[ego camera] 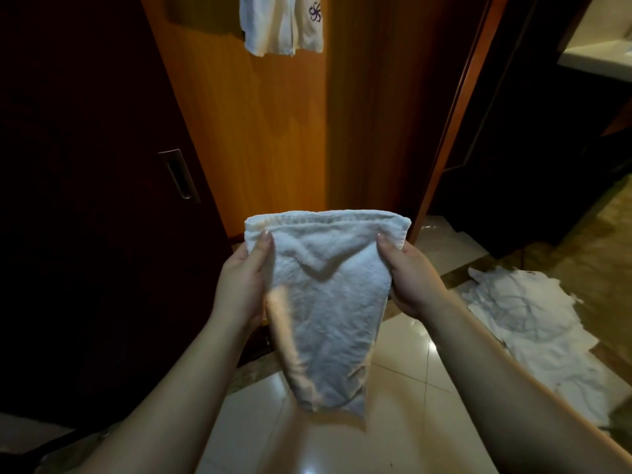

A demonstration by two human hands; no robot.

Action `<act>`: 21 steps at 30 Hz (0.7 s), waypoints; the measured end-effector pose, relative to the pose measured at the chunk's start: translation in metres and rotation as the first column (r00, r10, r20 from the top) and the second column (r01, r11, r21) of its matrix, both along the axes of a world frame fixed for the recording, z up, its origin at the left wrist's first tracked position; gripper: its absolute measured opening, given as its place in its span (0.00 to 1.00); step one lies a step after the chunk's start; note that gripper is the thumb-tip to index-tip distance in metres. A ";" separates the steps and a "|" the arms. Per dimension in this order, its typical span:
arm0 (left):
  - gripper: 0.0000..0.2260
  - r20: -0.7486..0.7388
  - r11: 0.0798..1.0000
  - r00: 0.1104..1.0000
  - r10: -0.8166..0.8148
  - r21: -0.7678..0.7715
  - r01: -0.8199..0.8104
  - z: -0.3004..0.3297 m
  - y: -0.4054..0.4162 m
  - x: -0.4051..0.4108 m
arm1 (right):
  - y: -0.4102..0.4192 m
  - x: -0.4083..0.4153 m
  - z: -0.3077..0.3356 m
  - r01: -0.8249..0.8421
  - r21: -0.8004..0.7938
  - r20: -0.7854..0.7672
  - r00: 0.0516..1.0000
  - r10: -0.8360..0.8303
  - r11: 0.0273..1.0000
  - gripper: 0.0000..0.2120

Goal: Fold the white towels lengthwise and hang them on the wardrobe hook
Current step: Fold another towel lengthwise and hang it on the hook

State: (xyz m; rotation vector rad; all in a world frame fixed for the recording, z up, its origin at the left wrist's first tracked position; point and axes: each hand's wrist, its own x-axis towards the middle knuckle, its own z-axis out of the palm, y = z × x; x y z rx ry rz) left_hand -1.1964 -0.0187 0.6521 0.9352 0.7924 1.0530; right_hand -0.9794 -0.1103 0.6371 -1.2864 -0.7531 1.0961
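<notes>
Both hands, left (244, 282) and right (408, 277), pinch the white towel (325, 302) near its top corners, thumbs in front; it hangs folded between them. Recommend keeping edges aligned and tension even before lifting toward the hung towel (282, 25) above.

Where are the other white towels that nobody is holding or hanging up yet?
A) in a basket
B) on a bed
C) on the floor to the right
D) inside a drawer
C: the loose white towels lie in a heap on the tiled floor to the right, while the left hand and right hand hold one folded towel up in front of the wardrobe.
</notes>
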 end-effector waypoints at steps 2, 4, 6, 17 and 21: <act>0.12 -0.043 0.999 0.998 0.034 0.009 -0.034 0.000 -0.004 0.004 | -0.001 -0.010 0.000 0.069 -0.012 0.027 0.997 -0.069 0.998 0.25; 0.13 -0.100 0.998 0.993 0.063 0.037 -0.060 0.003 -0.011 0.007 | -0.002 -0.022 0.001 0.151 -0.015 0.046 0.988 -0.150 0.988 0.29; 0.12 -0.153 0.991 0.982 0.107 0.102 -0.091 0.006 -0.022 0.009 | -0.005 -0.035 0.003 0.223 -0.006 0.068 0.973 -0.222 0.975 0.27; 0.11 -0.189 0.958 0.979 0.080 0.284 -0.024 0.027 -0.075 0.025 | -0.024 -0.091 0.025 0.077 0.090 0.067 0.994 -0.083 0.993 0.19; 0.11 -0.159 0.957 0.987 -0.019 0.282 0.064 0.030 -0.078 0.027 | -0.021 -0.095 0.027 0.027 0.085 0.054 0.998 -0.032 0.996 0.20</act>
